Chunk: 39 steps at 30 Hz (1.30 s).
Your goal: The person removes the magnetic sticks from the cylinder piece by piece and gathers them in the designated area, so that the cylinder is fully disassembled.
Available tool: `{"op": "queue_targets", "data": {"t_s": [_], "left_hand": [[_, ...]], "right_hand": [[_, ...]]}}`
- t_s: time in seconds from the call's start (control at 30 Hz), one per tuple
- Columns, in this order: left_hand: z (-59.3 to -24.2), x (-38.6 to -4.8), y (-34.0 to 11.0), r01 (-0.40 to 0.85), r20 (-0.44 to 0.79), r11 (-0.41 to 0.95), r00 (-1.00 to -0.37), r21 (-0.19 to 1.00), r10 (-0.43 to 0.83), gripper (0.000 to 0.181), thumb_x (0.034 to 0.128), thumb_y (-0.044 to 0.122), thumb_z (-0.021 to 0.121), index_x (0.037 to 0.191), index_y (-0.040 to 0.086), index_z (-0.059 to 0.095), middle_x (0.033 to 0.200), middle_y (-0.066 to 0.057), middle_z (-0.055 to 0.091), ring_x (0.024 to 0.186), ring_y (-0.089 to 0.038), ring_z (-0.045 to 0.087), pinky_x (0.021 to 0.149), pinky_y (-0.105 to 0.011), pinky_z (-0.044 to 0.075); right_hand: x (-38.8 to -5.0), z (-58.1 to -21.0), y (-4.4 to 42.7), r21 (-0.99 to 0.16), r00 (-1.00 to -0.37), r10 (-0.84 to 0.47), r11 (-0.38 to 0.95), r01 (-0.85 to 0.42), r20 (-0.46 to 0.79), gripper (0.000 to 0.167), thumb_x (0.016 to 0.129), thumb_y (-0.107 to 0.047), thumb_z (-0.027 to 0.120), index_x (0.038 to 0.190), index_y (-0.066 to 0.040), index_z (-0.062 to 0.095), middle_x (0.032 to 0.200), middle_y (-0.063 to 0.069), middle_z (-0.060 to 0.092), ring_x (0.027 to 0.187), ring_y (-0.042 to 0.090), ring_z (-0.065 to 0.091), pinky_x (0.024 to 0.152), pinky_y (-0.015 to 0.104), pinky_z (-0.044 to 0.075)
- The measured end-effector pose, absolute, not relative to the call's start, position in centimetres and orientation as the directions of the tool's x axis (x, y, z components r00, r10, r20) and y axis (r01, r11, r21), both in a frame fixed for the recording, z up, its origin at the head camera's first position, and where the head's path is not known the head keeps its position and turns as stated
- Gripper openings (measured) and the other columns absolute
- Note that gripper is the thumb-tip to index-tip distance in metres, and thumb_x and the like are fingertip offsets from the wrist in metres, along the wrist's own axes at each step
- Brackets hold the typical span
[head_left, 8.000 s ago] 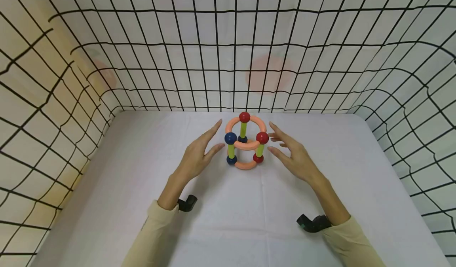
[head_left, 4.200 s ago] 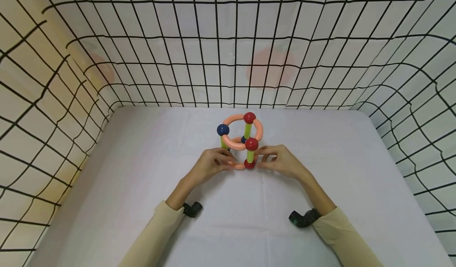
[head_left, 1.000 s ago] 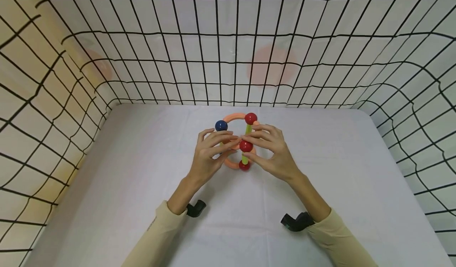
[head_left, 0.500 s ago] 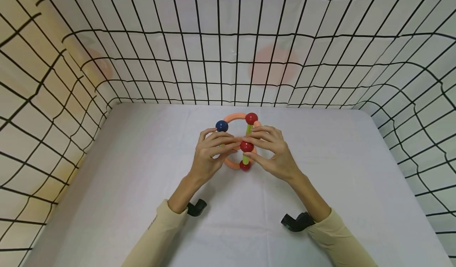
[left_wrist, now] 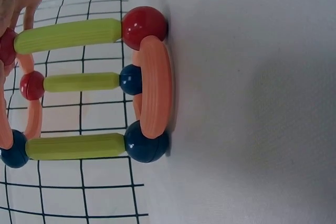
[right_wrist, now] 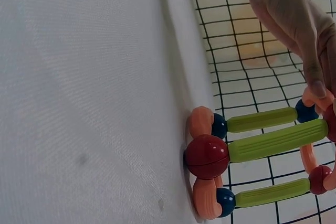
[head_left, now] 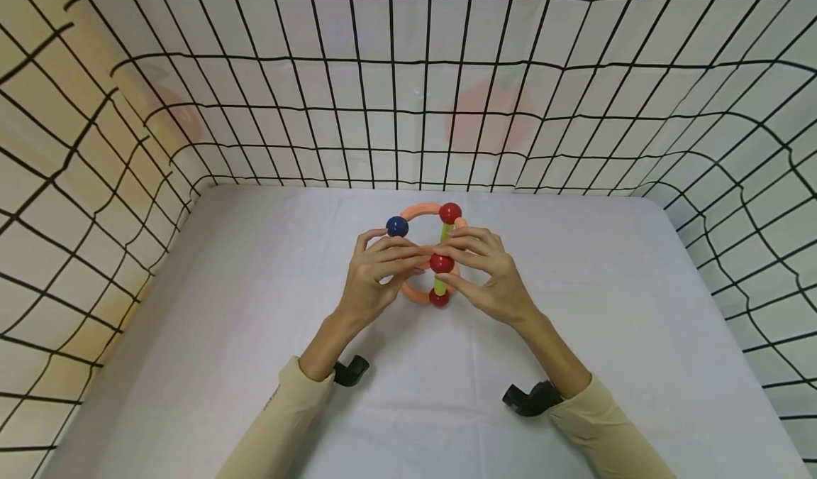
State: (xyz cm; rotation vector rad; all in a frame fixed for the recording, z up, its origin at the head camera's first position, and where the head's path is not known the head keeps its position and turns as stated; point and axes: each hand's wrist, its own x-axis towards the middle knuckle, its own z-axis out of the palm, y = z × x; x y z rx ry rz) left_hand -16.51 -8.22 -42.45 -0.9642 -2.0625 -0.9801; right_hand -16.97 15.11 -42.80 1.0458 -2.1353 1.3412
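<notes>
A magnetic ball-and-rod toy stands upright on the white cloth. Three yellow-green rods (left_wrist: 73, 146) join an upper and a lower ring of curved orange rods (left_wrist: 156, 87) with red and blue balls at the joints. My left hand (head_left: 376, 277) pinches a curved orange rod (right_wrist: 316, 99) of the upper ring, between a blue ball (head_left: 397, 226) and the front red ball (head_left: 442, 263). My right hand (head_left: 488, 273) grips that front red ball between thumb and fingers. Behind stands another upper red ball (head_left: 449, 213). My fingers hide part of the upper ring.
White cloth (head_left: 408, 408) covers the table. Black wire mesh (head_left: 421, 81) rises at the back and both sides, with pale sheeting behind it. Black wrist cameras (head_left: 532, 398) hang below both wrists.
My hands, first apart from the toy, went to its lower part and then up to its upper ring. The toy has turned, its front red ball now nearer the middle. The last half second shows almost no movement.
</notes>
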Motion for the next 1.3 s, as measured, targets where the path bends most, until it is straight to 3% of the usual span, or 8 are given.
{"op": "queue_targets", "data": {"t_s": [0.3,0.5,0.83,1.13,1.3], "left_hand": [[-42.5,-16.6,-8.9,0.827,0.782,0.437,-0.518,0.354,0.346,0.03,0.0755,-0.001,0.089,0.104,0.009,0.084,0.098,-0.006,0.082,0.101,-0.024,0.073,0.109,-0.054,0.043],[-42.4,-16.5,-9.0,0.826,0.761,0.441,-0.526,0.351,0.381,0.031,0.0781,-0.001,0.087,0.108,0.009,0.083,0.099,-0.005,0.082,0.105,-0.024,0.071,0.109,-0.057,0.044],[-41.9,-16.5,-9.5,0.822,0.713,0.42,-0.554,0.385,0.431,0.032,0.078,-0.004,0.087,0.108,0.005,0.082,0.103,-0.006,0.081,0.111,-0.027,0.067,0.107,-0.048,0.047],[-41.8,-16.8,-9.6,0.785,0.74,0.391,-0.602,0.48,0.301,0.041,0.0789,-0.003,0.086,0.119,0.0,0.076,0.126,-0.014,0.075,0.127,-0.031,0.063,0.113,-0.044,0.045],[-41.9,-16.8,-9.7,0.76,0.74,0.413,-0.625,0.502,0.25,0.046,0.0784,-0.008,0.084,0.123,-0.002,0.074,0.133,-0.017,0.07,0.135,-0.035,0.059,0.117,-0.051,0.04]], "right_hand": [[-17.0,-42.9,15.7,-0.63,-0.685,-0.354,0.273,-0.727,0.637,0.047,0.075,0.007,0.087,0.12,-0.002,0.076,0.121,0.015,0.073,0.128,0.028,0.055,0.115,0.03,0.039],[-16.8,-42.9,15.7,-0.635,-0.692,-0.351,0.28,-0.72,0.631,0.047,0.075,0.006,0.088,0.12,-0.003,0.077,0.12,0.015,0.074,0.13,0.027,0.054,0.116,0.033,0.036],[-16.8,-42.8,15.4,-0.616,-0.692,-0.356,0.314,-0.722,0.628,0.049,0.076,0.003,0.088,0.123,-0.003,0.075,0.124,0.015,0.073,0.131,0.03,0.053,0.116,0.039,0.034],[-16.9,-42.9,15.3,-0.612,-0.682,-0.355,0.302,-0.731,0.639,0.052,0.076,0.004,0.088,0.125,-0.004,0.074,0.125,0.014,0.073,0.134,0.029,0.053,0.118,0.037,0.034],[-17.0,-43.0,15.3,-0.606,-0.668,-0.35,0.283,-0.744,0.657,0.056,0.072,0.009,0.089,0.125,-0.004,0.074,0.126,0.014,0.073,0.136,0.03,0.052,0.118,0.038,0.034]]}}
